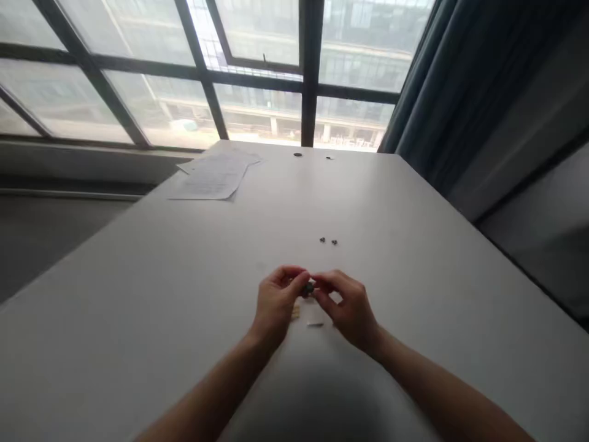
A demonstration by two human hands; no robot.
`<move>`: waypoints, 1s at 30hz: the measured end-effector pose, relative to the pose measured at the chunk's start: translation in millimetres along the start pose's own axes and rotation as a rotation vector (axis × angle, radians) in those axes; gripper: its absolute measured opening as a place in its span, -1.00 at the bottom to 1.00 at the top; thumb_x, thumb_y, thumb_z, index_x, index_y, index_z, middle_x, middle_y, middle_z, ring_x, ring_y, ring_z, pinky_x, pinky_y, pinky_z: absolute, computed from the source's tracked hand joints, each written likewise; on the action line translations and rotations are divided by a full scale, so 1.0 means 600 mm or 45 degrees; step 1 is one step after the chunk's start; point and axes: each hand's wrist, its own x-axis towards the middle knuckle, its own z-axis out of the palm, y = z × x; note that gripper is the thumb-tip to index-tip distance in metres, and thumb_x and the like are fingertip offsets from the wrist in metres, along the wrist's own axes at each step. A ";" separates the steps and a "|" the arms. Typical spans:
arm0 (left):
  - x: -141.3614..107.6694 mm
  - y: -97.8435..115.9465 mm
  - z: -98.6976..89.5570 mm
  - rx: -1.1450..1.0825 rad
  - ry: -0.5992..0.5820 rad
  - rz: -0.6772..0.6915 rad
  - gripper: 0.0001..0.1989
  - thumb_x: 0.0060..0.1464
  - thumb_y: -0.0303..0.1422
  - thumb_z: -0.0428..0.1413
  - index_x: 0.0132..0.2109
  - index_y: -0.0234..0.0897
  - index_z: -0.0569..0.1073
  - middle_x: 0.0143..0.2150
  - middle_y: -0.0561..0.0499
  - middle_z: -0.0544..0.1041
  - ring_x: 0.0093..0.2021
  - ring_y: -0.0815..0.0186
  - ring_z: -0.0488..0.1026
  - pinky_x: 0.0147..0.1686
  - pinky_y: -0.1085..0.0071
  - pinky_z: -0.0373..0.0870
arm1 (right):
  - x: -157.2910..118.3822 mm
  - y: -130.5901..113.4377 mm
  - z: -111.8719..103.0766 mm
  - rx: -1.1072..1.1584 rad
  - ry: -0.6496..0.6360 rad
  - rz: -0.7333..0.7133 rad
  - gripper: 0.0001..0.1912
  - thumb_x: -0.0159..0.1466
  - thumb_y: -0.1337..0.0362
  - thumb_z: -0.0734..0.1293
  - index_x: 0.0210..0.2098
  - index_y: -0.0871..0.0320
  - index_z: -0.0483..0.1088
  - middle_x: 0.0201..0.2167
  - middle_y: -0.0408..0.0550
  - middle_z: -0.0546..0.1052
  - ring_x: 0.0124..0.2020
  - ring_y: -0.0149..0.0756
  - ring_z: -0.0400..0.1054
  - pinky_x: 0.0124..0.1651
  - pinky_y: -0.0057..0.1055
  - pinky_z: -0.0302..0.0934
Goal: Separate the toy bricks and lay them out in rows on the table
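My left hand [277, 301] pinches a small dark object [308, 287] between thumb and fingers, a little above the white table. From the other side, my right hand [346, 305] has its thumb and fingertips closed at the same dark object. Its kind is too small to make out. Below the hands lie a small white flat piece [315, 318] and a small yellowish piece [295, 312], partly hidden by my left hand. Farther off on the table are two tiny dark pieces, one on the left [322, 240] and one on the right [334, 242].
Printed paper sheets [209, 178] lie at the table's far left. Near the far edge of the white table [184, 294] are a dark round spot [298, 155] and a small dark item [329, 158]. Windows stand behind, and a dark blue curtain [442, 92] hangs at right.
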 end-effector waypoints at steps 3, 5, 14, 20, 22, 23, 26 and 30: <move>-0.012 0.005 0.010 0.099 0.039 0.077 -0.82 -0.11 -0.35 0.28 -0.39 -0.35 0.45 -0.57 0.10 0.50 -0.55 0.45 0.43 -0.50 0.57 0.38 | -0.014 0.004 0.015 0.116 0.035 0.117 -0.80 0.24 0.40 0.27 -0.17 0.14 0.46 -0.32 -0.07 0.54 -0.33 -0.33 0.42 -0.20 -0.39 0.32; -0.017 0.005 0.017 0.138 0.080 0.130 -0.83 -0.11 -0.36 0.27 -0.39 -0.35 0.46 -0.59 0.11 0.49 -0.57 0.45 0.42 -0.52 0.57 0.37 | -0.020 0.004 0.021 0.195 0.064 0.184 -0.82 0.24 0.40 0.27 -0.19 0.15 0.45 -0.33 -0.06 0.55 -0.33 -0.32 0.44 -0.22 -0.39 0.34; 0.020 -0.012 -0.042 0.286 -0.002 0.377 -0.92 0.03 -0.40 0.19 -0.30 -0.31 0.48 -0.47 0.07 0.54 -0.47 0.39 0.49 -0.43 0.51 0.44 | 0.019 0.023 0.070 0.383 0.162 0.302 -0.89 0.20 0.35 0.33 -0.27 0.14 0.49 -0.42 -0.10 0.57 -0.43 -0.36 0.45 -0.33 -0.43 0.37; 0.029 -0.010 -0.059 0.547 -0.196 0.667 -0.88 0.08 -0.47 0.15 -0.20 -0.26 0.53 -0.28 0.01 0.54 -0.28 0.35 0.50 -0.26 0.47 0.45 | 0.032 0.036 0.073 0.552 0.200 0.423 -0.90 0.16 0.30 0.38 -0.31 0.14 0.52 -0.49 -0.14 0.55 -0.51 -0.40 0.41 -0.39 -0.46 0.35; 0.028 -0.011 -0.058 0.643 -0.181 0.750 -0.88 0.05 -0.48 0.17 -0.22 -0.26 0.54 -0.30 0.01 0.54 -0.31 0.37 0.49 -0.30 0.49 0.43 | 0.030 0.035 0.072 0.586 0.192 0.437 -0.89 0.16 0.30 0.38 -0.31 0.15 0.52 -0.49 -0.14 0.55 -0.50 -0.40 0.40 -0.39 -0.46 0.35; 0.028 -0.011 -0.059 0.685 -0.167 0.794 -0.88 0.05 -0.49 0.17 -0.23 -0.25 0.54 -0.31 0.01 0.54 -0.32 0.38 0.49 -0.31 0.50 0.43 | 0.029 0.034 0.073 0.599 0.185 0.448 -0.89 0.15 0.30 0.37 -0.31 0.15 0.52 -0.49 -0.13 0.55 -0.49 -0.39 0.40 -0.39 -0.45 0.35; 0.029 -0.015 -0.062 0.751 -0.163 0.950 -0.87 0.06 -0.50 0.16 -0.21 -0.24 0.54 -0.30 0.01 0.53 -0.32 0.38 0.48 -0.33 0.50 0.44 | 0.028 0.029 0.073 0.607 0.174 0.483 -0.91 0.14 0.32 0.36 -0.35 0.17 0.50 -0.51 -0.14 0.53 -0.49 -0.39 0.39 -0.39 -0.46 0.34; 0.031 -0.022 -0.065 0.796 -0.194 1.108 -0.86 0.09 -0.50 0.14 -0.20 -0.22 0.53 -0.30 0.01 0.52 -0.33 0.41 0.48 -0.35 0.52 0.45 | 0.030 0.024 0.071 0.576 0.155 0.520 -0.92 0.13 0.31 0.34 -0.42 0.19 0.47 -0.57 -0.17 0.48 -0.55 -0.41 0.35 -0.45 -0.48 0.29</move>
